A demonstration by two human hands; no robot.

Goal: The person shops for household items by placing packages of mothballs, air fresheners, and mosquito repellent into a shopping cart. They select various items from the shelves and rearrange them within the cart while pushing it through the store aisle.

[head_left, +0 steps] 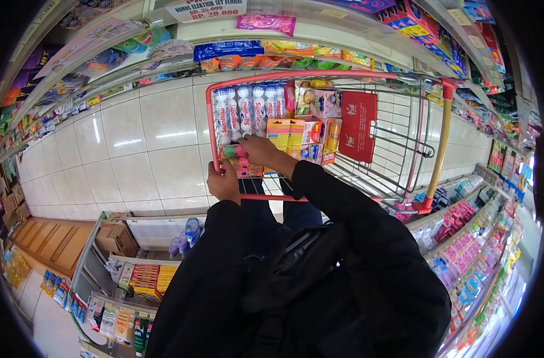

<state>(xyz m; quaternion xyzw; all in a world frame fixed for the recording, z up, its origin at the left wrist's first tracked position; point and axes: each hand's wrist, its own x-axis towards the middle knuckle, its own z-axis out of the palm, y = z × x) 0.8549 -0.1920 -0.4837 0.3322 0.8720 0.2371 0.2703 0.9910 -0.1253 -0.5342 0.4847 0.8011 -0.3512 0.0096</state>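
A shopping cart [358,71] with a red rim stands crosswise in front of me. My left hand [224,183] is closed at the cart's near left corner, beside a pack with pink and green contents [237,156]. Reaching over the rim, my right hand [261,150] has its fingers on that same pack. Behind it in the cart lie white tubes of mothballs [243,110] with red lettering. Yellow and orange boxes [284,133] are just right of my right hand, with more small boxes [326,104] further right.
Stocked shelves [320,33] run along the far side of the aisle. Near me on the right is another shelf with pink packs [463,253]. A shelf unit with boxes and tubes [146,279] stands at the lower left, beside a brown wooden panel [56,243]. Tiled floor [123,143] shows left of the cart.
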